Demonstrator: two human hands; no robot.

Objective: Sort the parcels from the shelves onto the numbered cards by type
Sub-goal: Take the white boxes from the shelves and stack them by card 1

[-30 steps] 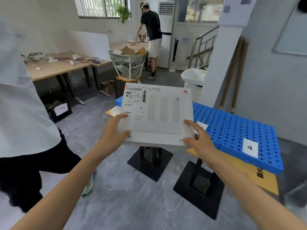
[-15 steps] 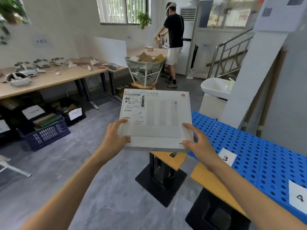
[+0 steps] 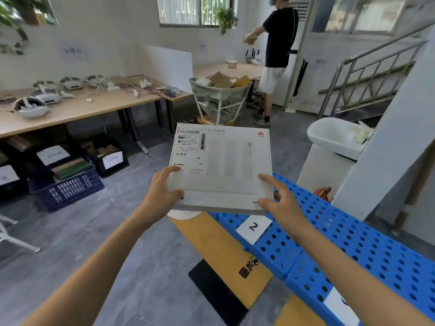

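Observation:
A flat white box parcel (image 3: 226, 165) with a shipping label at its top left is held level in front of me. My left hand (image 3: 162, 194) grips its near left corner and my right hand (image 3: 282, 201) grips its near right corner. Just below the box lies a white card marked 2 (image 3: 253, 228) on a blue perforated platform (image 3: 367, 250). Another white card (image 3: 339, 304) shows partly at the lower right, behind my right forearm.
Yellow cardboard (image 3: 226, 250) and a black stand base (image 3: 219, 292) lie under the platform. Crates (image 3: 66, 184) sit under a long wooden table (image 3: 77, 109) at left. A bin of parcels (image 3: 219, 95), a standing person (image 3: 275, 55), a white tub (image 3: 336, 137) and a staircase lie beyond.
The view has swung left along the blue platform: card 2 is now under the box, where card 3 and card 4 showed before. Both hands keep their hold on the box.

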